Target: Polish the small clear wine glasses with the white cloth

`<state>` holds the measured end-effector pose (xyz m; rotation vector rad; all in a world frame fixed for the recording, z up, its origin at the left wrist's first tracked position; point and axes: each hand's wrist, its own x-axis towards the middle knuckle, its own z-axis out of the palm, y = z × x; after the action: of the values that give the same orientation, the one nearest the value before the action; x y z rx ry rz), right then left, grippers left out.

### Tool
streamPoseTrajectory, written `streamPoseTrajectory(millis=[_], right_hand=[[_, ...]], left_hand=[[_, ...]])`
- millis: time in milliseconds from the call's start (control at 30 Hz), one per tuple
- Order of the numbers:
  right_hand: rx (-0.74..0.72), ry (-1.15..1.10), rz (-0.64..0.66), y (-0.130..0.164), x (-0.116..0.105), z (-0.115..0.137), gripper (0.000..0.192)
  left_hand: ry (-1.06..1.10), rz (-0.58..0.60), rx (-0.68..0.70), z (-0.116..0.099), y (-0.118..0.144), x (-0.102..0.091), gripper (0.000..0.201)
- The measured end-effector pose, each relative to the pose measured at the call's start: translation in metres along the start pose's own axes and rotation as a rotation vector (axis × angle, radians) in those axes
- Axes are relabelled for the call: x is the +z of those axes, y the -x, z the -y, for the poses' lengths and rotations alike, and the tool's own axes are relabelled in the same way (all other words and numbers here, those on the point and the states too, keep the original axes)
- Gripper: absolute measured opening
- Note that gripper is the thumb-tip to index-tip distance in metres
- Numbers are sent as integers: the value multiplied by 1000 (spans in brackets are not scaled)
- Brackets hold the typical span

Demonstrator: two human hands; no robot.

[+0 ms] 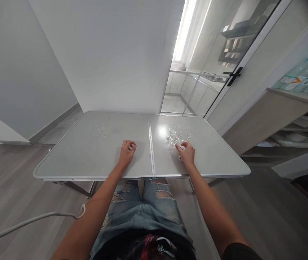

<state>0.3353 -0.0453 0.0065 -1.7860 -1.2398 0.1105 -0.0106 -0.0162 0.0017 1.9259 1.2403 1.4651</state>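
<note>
Over the left half of the table (70, 151), my left hand (127, 151) has its fingers curled into a pinch. Whatever they hold, if anything, is too small to make out. At the near edge of a loose heap of small clear, shiny pieces (178, 136), my right hand (188, 153) is closed, thumb against fingers. Something whitish (180, 157) shows at and below its fingertips, its kind unclear. A few similar clear pieces (102, 131) lie apart on the table's far left part.
A metal seam (151, 144) divides the folding table. Behind stand a white wall (110, 54) and a glass door with a black handle (235, 76). On the right, a shelf unit (286, 101) carries plastic bottles (300, 77). A white cable (35, 218) crosses at lower left.
</note>
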Motion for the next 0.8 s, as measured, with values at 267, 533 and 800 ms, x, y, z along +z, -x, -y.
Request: streamPoseTrajectory(millis=[267,533,800], right_hand=[[-49,-280,80,54,-23,57,32],[241,-836,124,110,-41,84,27],[554,-1253,493,119,-38,77,14]], left_hand=[[-184,-336,-44,3,4,-29,8],[-374,-619,-276,59,-10,-93,22],[-361,-489,-345,95,-47,-100,36]])
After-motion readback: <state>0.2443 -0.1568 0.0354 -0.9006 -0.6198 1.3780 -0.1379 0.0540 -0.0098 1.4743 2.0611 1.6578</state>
